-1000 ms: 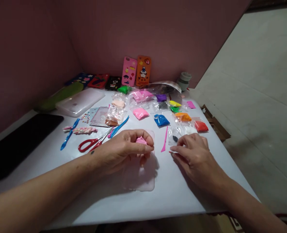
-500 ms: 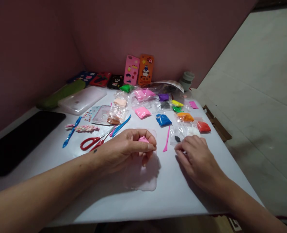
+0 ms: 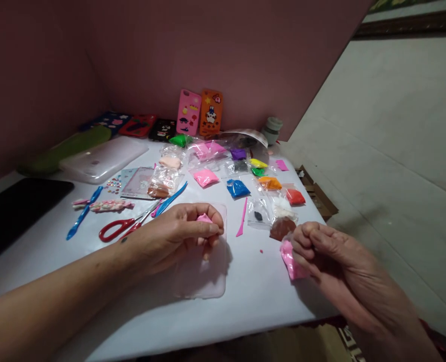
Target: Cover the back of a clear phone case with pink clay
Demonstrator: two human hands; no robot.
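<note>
Mid-frame, pink clay (image 3: 204, 218) is pinched by the left hand (image 3: 188, 225), seemingly for shaping; the right hand's (image 3: 332, 251) fingers are curled, hold unclear, and light pressing seems needed next.

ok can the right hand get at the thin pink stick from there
Probably yes: beyond the pink packet by the right hand, mostly bare tabletop leads to the thin pink stick, with just a tiny reddish speck nearby.
</note>
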